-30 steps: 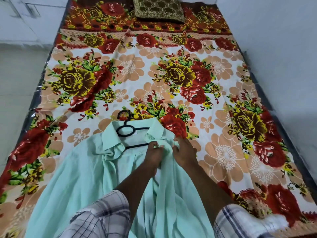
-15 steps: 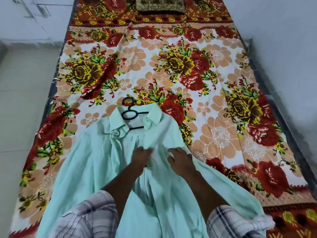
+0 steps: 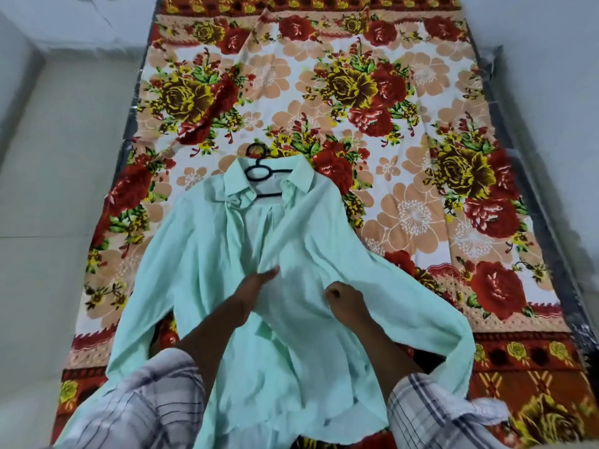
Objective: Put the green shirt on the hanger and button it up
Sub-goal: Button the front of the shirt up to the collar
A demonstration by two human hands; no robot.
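The pale green shirt [image 3: 201, 251] lies face up on the flowered bed, collar toward the far end. A black hanger [image 3: 259, 171] sits inside its collar, with the hook poking out onto the sheet. The front is open near the collar. My left hand [image 3: 256, 286] pinches the edge of the right front panel at chest height. My right hand [image 3: 343, 298] is curled and grips a fold of that same panel a little lower and to the right. The buttons are too blurred to make out.
The bed sheet [image 3: 418, 205] with red and yellow flowers covers a narrow mattress. Grey floor [image 3: 55, 189] runs along the left side, and a pale wall [image 3: 551, 59] stands at the right. My checked sleeves fill the bottom edge.
Both hands have slid down the shirt front from just under the collar to chest height. The right front panel has been drawn across toward the left.
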